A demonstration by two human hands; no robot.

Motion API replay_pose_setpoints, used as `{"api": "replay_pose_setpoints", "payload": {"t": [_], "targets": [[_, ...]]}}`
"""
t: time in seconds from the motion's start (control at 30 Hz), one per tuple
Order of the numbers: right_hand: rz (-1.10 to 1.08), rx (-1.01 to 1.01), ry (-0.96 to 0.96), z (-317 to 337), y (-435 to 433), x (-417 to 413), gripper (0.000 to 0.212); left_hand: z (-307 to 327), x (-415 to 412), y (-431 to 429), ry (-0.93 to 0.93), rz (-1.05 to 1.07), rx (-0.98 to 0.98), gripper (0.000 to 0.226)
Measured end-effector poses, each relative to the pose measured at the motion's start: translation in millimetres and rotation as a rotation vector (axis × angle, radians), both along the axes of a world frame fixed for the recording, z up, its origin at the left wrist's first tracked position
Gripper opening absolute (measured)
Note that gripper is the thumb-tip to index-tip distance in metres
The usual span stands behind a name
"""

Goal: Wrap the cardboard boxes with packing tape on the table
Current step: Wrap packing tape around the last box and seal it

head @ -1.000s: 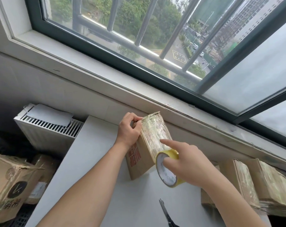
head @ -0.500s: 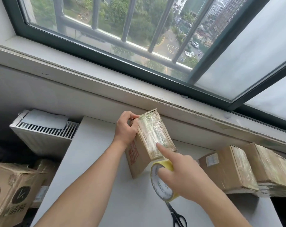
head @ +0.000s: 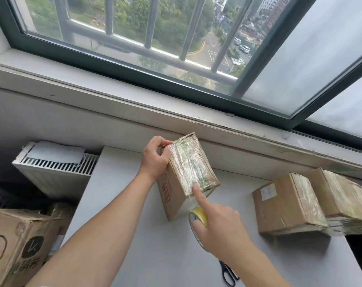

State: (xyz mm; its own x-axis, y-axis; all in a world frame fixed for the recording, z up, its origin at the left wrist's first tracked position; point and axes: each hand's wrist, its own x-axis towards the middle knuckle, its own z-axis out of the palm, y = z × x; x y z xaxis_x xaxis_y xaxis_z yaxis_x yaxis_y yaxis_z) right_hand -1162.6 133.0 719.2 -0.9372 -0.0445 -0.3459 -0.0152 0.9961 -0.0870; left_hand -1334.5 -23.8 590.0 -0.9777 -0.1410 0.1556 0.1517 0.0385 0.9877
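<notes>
Brown cardboard box (head: 173, 196) tilted on white surface (head: 155, 255) — left hand (head: 155, 159) pinches its top corner; right hand (head: 219, 227) holds yellow tape roll (head: 199, 214), forefinger pressing tape. Seems light, stiff, slick — grip corners.

We count three cardboard boxes on the desk (head: 165, 255): one held box (head: 171, 195) pinched at its top corner by the left grip (head: 155, 160), plus a second box (head: 279, 206) and a third box (head: 341, 195) side by side, well to the right of the right grip (head: 219, 226). That grip holds the one tape roll (head: 199, 214). One pair of scissors (head: 227, 274) lies near it, on our side. Left of the left grip, off the desk, we count one printed carton (head: 12, 245) and one radiator (head: 56, 172).
</notes>
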Motion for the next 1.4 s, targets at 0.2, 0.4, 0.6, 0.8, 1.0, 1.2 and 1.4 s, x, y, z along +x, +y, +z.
{"api": "replay_pose_setpoints", "payload": {"t": [0.2, 0.4, 0.6, 0.8, 1.0, 1.2, 1.4], "targets": [[-0.050, -0.026, -0.022, 0.8, 2.8, 0.8, 0.072, -4.1, 3.3, 10.2, -0.025, 0.027, -0.008, 0.019], [-0.089, -0.003, -0.043, -0.3, 8.3, 0.3, 0.073, -7.8, 9.2, 0.4, 0.244, -0.084, -0.203, 0.036], [-0.082, 0.029, -0.050, -2.8, 8.6, -0.4, 0.073, -9.5, 3.3, -39.6, 0.336, -0.367, -0.378, 0.039], [-0.071, 0.034, -0.058, -2.0, 11.4, -2.2, 0.073, -1.7, -4.4, -50.8, 0.593, -0.522, -0.785, 0.060], [-0.075, 0.006, -0.060, -1.6, 8.8, -1.2, 0.074, -3.8, 4.7, -44.8, 0.651, -0.320, -0.655, 0.036], [-0.081, -0.022, -0.059, 3.0, 10.0, 1.3, 0.073, 21.2, 7.3, -55.6, 0.575, -0.347, -0.578, 0.026], [-0.073, -0.036, -0.068, 4.8, 7.5, -0.4, 0.073, 41.9, -8.4, -54.1, -0.219, -0.126, 0.053, 0.020]]}}
